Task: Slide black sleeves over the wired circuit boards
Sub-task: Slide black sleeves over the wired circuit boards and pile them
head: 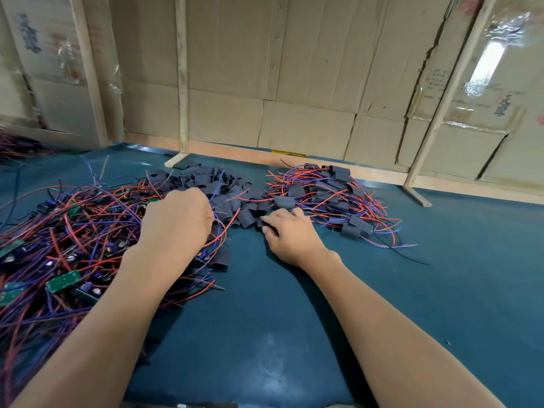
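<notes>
A big tangle of green circuit boards with red and blue wires (pixel 67 242) covers the left of the blue table. Loose black sleeves (pixel 217 184) lie heaped in the middle at the back. Boards with sleeves on them (pixel 329 195) are piled to the right. My left hand (pixel 176 219) is curled at the edge of the tangle and grips red and blue wires that hang out from under it; what lies in the palm is hidden. My right hand (pixel 288 234) rests at the front of the sleeve heap, its fingertips pinching one black sleeve (pixel 260 221).
The blue mat (pixel 294 334) runs bare toward me between my forearms. One flat black sleeve (pixel 219 259) lies beside my left wrist. Cardboard walls with wooden battens (pixel 182 83) close off the back. More wires (pixel 17 145) sit at the far left.
</notes>
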`<state>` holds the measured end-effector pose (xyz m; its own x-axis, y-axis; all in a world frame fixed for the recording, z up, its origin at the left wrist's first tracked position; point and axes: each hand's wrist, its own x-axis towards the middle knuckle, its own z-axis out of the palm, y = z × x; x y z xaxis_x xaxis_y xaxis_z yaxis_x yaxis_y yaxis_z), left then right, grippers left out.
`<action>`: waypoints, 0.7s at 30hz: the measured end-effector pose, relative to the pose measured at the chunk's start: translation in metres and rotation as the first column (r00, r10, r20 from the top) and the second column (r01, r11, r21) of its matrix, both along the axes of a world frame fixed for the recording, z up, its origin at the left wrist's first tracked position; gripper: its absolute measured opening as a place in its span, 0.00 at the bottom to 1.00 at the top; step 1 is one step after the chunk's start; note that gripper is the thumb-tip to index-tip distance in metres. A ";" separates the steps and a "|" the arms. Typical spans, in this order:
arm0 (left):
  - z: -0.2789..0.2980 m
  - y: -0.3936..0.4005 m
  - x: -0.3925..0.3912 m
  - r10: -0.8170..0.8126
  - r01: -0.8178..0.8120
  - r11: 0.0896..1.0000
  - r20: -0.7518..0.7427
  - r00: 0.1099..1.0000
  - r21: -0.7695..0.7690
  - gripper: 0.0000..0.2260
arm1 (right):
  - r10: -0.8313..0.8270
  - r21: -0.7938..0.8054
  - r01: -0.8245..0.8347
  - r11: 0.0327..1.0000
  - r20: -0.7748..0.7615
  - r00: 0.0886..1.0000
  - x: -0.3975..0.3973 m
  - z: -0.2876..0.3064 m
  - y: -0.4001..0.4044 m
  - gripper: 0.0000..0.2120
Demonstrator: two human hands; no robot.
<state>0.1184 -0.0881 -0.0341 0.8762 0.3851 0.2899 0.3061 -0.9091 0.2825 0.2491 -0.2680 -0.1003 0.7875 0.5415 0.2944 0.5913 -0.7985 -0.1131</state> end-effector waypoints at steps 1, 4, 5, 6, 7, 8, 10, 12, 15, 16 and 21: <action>0.003 -0.002 0.000 -0.017 0.018 0.999 0.034 0.999 -0.026 0.06 | 0.001 0.023 -0.001 1.000 0.003 1.000 0.000 -0.001 -0.002 0.18; 0.020 -0.014 0.004 -0.107 0.114 0.993 0.199 0.974 -0.023 0.07 | -0.040 0.044 0.038 0.998 0.042 0.998 -0.005 -0.001 -0.005 0.17; 0.028 -0.019 0.008 -0.169 0.174 0.985 0.263 0.950 0.003 0.08 | -0.050 0.045 0.047 0.998 0.065 0.997 -0.008 -0.001 -0.005 0.17; 0.036 -0.024 0.012 -0.236 0.240 0.970 0.309 0.921 0.025 0.08 | -0.051 0.065 0.045 0.997 0.090 0.995 -0.011 0.000 -0.005 0.17; 0.044 -0.030 0.018 -0.298 0.305 0.952 0.338 0.893 0.034 0.09 | -0.042 0.112 0.029 0.993 0.113 0.993 -0.015 0.002 -0.007 0.16; 0.051 -0.035 0.023 -0.349 0.368 0.930 0.360 0.865 0.014 0.09 | -0.021 0.181 -0.002 0.983 0.124 0.992 -0.019 0.004 -0.009 0.14; 0.059 -0.046 0.035 -0.410 0.500 0.854 0.407 0.816 -0.143 0.08 | 0.053 0.387 -0.067 0.920 0.045 0.998 -0.031 0.007 -0.016 0.14; 0.057 -0.055 0.048 -0.432 0.575 0.735 0.406 0.805 -0.359 0.09 | 0.178 0.698 -0.030 0.716 -0.141 0.974 -0.043 0.009 -0.023 0.13; 0.033 -0.061 0.064 -0.416 0.575 0.634 0.399 0.817 -0.518 0.08 | 0.491 0.916 0.296 0.270 -0.396 0.776 -0.055 0.014 -0.038 0.11; 0.024 -0.062 0.067 -0.391 0.563 0.629 0.407 0.825 -0.536 0.08 | 0.553 0.906 0.384 0.176 -0.414 0.723 -0.055 0.016 -0.045 0.11; -0.016 -0.062 0.073 -0.306 0.556 0.609 0.479 0.823 -0.566 0.09 | 0.575 0.815 0.580 -0.002 -0.473 0.667 -0.047 0.025 -0.070 0.13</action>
